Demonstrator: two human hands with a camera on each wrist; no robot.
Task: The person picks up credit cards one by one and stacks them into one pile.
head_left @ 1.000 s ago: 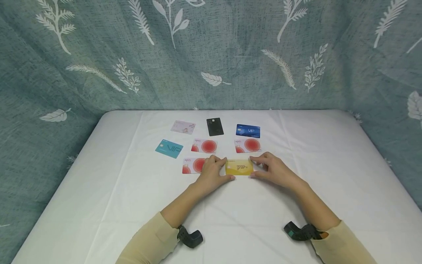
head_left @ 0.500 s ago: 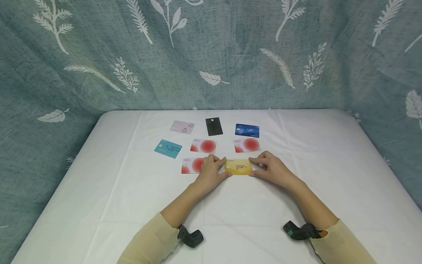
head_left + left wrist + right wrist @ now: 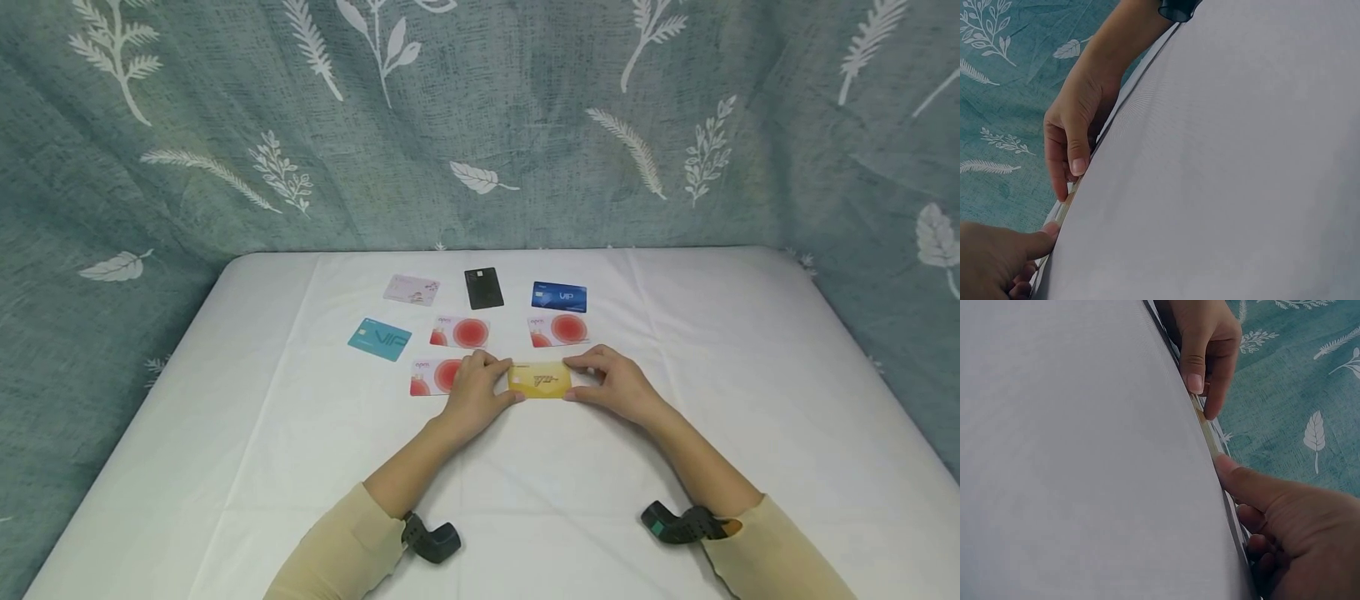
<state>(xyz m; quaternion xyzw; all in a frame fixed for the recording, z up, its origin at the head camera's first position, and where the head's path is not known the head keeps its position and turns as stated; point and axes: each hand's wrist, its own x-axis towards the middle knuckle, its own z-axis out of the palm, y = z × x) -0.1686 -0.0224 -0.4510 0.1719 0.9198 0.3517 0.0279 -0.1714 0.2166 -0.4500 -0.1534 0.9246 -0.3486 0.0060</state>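
Observation:
A yellow card (image 3: pixel 539 381) lies face up at the front of a group of cards on the white-covered table. My left hand (image 3: pixel 477 387) holds its left side, index finger at the far corner and thumb at the near corner. On the opposite side my right hand (image 3: pixel 617 383) grips the card the same way. Part of a red-and-white card (image 3: pixel 427 379) is covered by my left hand. In both wrist views the yellow card shows only as a thin strip between the two hands, low along the tabletop.
Behind are two more red-and-white cards (image 3: pixel 459 332) (image 3: pixel 558 330), a teal VIP card (image 3: pixel 380 339), a pale pink card (image 3: pixel 412 290), a black card (image 3: pixel 483 288) and a blue VIP card (image 3: pixel 559 297). A patterned green curtain (image 3: pixel 375 200) hangs past the table's far edge.
My left thumb has drawn back slightly along the near edge to the yellow card's corner. The whole head view has shifted a little; the other cards keep their arrangement.

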